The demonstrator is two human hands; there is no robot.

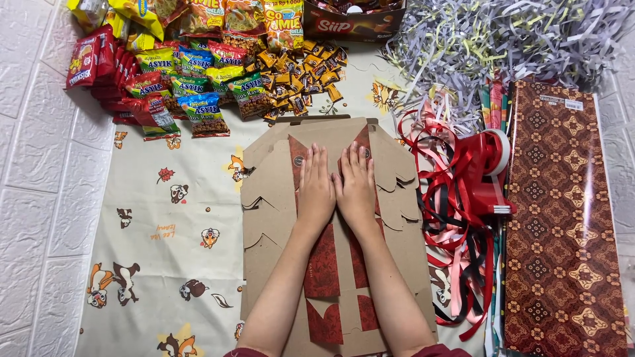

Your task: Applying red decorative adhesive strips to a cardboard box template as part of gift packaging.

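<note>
Palms of the left hand (pixel 315 192) and right hand (pixel 357 188) lie open, side by side, gripping nothing, pressing flat the unfolded cardboard box blank (pixel 274 198) beneath them.

- A home floor used for gift packing: a cartoon-print sheet (pixel 165 218) spread beside a white brick-pattern wall (pixel 40 198).
- Snack packets (pixel 198 73), ribbons (pixel 456 218), shredded paper (pixel 503 33) and wrapping paper (pixel 562 218) lie around.

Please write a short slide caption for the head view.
Both hands, left and right, press flat on a folded cardboard box beside red ribbons.
</note>
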